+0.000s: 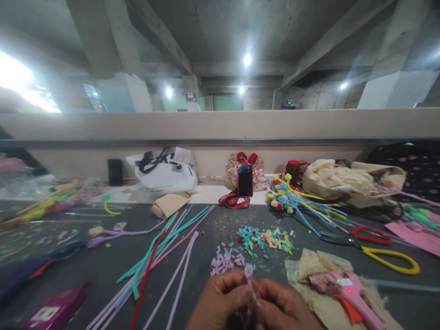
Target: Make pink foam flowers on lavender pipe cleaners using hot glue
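Several lights (247,59) beyond; dark, littered tabletop (103,275); fingers (239,297) hold a lilac stem (249,270).

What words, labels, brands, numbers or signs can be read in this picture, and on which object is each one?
No text can be read with certainty.
White bag: large black print, broken by folds and the handle; unreadable.
Pink glue gun: white label, too small.
Purple box: white label, blurred.
Pillar sign: too small.
Green lit sign at the back: too small.
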Demonstrator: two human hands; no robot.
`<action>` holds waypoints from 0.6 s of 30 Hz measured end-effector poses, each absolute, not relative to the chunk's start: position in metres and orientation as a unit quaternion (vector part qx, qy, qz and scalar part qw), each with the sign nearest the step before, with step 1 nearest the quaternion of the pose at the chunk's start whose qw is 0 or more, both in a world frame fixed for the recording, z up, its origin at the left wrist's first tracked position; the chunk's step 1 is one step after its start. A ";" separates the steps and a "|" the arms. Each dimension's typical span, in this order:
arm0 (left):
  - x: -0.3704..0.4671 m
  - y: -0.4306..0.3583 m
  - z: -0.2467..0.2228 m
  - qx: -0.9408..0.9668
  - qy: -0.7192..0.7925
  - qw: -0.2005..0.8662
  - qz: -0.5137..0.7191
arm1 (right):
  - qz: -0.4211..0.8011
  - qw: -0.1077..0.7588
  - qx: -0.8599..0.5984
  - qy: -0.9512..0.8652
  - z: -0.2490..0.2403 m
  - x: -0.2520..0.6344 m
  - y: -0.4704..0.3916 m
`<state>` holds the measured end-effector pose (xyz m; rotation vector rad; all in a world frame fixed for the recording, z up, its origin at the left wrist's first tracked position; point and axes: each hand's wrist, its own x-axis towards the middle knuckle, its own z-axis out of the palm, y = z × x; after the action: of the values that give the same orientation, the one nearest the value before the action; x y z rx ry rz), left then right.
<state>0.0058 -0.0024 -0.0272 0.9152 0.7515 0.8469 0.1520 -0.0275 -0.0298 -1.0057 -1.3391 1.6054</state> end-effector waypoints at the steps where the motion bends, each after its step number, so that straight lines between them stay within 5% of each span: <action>1: 0.006 -0.001 -0.031 0.408 0.342 0.754 0.386 | 0.658 0.404 -0.387 -0.505 -0.031 0.151 -0.026; 8: 0.009 -0.003 -0.031 0.326 0.320 0.806 0.375 | 0.734 0.393 -0.356 -0.424 -0.042 0.149 -0.022; 18: 0.013 -0.004 -0.040 0.295 0.340 0.805 0.386 | 0.634 0.356 -0.399 -0.559 -0.039 0.147 -0.028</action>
<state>0.0134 -0.0039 -0.0404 0.6306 0.7268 0.8270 0.1471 -0.0278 -0.0393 -1.0310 -1.4442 1.6377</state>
